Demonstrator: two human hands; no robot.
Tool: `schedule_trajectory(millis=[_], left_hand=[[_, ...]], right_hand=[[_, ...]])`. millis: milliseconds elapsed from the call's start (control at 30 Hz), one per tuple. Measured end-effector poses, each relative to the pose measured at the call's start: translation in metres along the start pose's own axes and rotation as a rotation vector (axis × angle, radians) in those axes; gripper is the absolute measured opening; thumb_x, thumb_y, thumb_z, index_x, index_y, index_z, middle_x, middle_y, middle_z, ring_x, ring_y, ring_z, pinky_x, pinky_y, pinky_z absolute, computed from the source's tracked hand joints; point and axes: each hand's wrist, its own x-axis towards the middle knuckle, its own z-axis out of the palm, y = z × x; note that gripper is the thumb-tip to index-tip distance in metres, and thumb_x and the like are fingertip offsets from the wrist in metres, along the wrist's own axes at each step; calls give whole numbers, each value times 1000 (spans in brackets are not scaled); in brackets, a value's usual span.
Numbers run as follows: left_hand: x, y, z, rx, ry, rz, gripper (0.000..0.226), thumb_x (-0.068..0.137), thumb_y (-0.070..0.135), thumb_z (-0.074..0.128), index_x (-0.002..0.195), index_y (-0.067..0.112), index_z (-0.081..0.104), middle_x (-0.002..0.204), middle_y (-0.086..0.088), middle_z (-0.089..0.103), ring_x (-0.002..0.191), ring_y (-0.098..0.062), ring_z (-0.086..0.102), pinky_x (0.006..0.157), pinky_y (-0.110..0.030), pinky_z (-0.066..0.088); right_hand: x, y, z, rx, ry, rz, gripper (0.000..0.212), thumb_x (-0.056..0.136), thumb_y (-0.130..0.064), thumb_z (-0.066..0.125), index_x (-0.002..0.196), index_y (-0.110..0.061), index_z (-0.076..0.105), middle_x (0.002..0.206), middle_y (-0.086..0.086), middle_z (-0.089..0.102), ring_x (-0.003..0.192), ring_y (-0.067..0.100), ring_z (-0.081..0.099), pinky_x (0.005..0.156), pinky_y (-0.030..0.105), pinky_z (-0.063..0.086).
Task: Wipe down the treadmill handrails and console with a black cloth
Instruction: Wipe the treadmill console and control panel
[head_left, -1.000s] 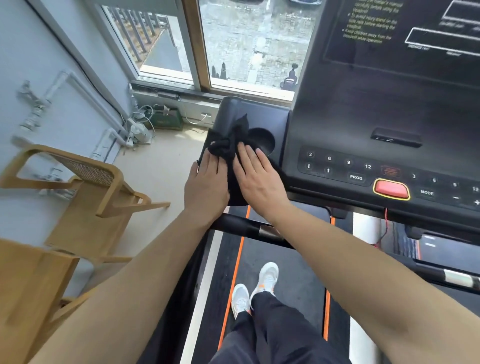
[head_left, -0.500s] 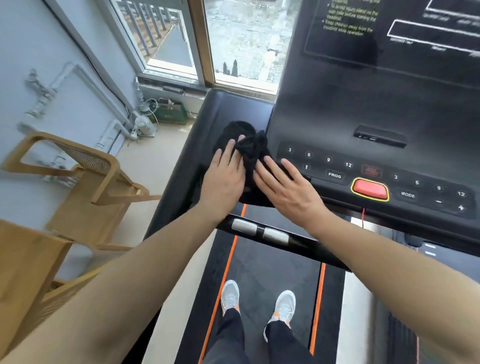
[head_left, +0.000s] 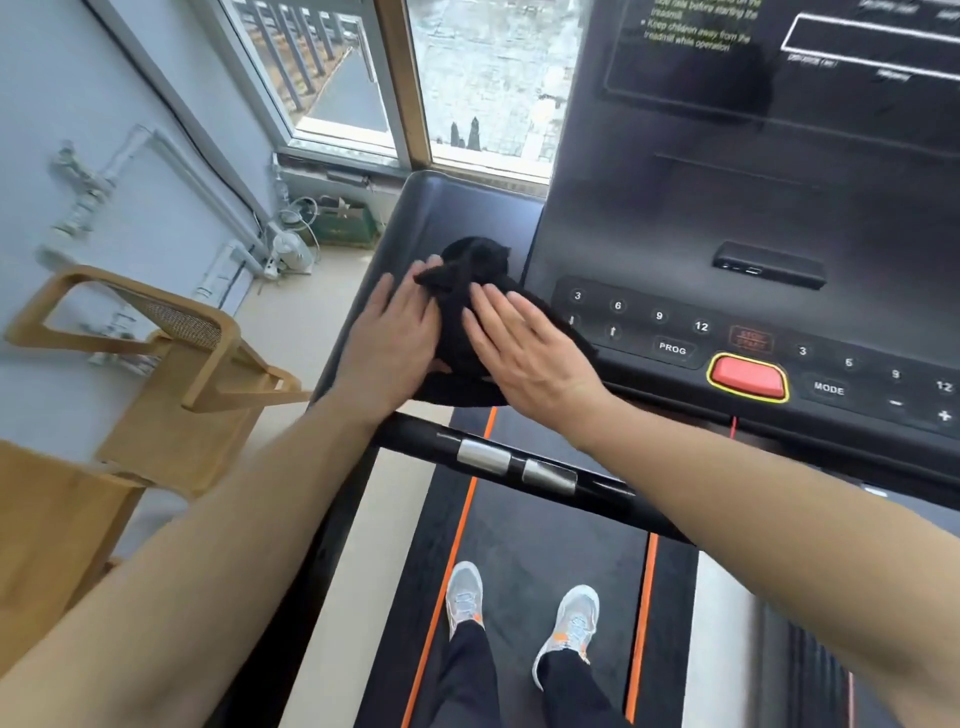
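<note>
Head view: black cloth (head_left: 467, 332) bunched on left end of treadmill console (head_left: 649, 218), over cup recess, beside keypad (head_left: 639, 322). Left hand (head_left: 392, 345) flat, fingers extended, pressing cloth's left side. Right hand (head_left: 524, 353) flat, fingers spread, pressing cloth's right side. Handrail (head_left: 498, 460) crosses below wrists. Wooden chair (head_left: 156, 364) left of treadmill.

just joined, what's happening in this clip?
A person stands on the treadmill belt, wiping the console. Both hands press flat on a bunched black cloth at the console's left end, over the cup-holder area beside the keypad: left hand on the cloth's left side, right hand on its right. The red button and handrail aren't being touched.
</note>
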Motion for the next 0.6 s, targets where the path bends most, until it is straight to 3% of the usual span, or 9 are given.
schedule_trajectory(millis=[100,200,367,467,600], left_hand=[[-4,-15,6,52,65,-29,60,101,22,37,151,-7,25,154,-27,37,148,-38,28,121,-50,21],[-8,-7,8,35,30,-56,56,100,13,19,148,-14,25,150,-34,39,147,-44,26,121,-54,19],[-12,47,1,-85,-7,-42,74,97,38,50,145,-15,31,151,-35,35,148,-48,22,119,-56,20],[-8,98,-18,-226,68,30,85,90,49,46,149,-10,30,159,-29,24,150,-45,18,120,-54,22],[2,149,-44,-264,13,60,88,87,49,44,155,-2,21,166,-21,10,153,-39,8,123,-50,15]], right_hand=[[35,-15,-1,10,-33,2,58,98,-17,23,149,9,33,153,32,36,143,43,36,123,50,13],[38,-17,-3,19,-85,-7,59,97,-17,22,149,8,34,153,30,38,143,42,37,122,51,10],[-23,5,-10,-7,-135,7,60,98,-16,14,155,3,18,161,23,25,148,37,27,123,49,13],[-86,25,-20,-12,-237,136,62,99,-16,21,156,3,6,165,22,13,151,35,20,124,49,9],[-142,39,-38,13,-367,371,61,100,-17,28,154,9,15,162,29,14,151,39,19,124,51,0]])
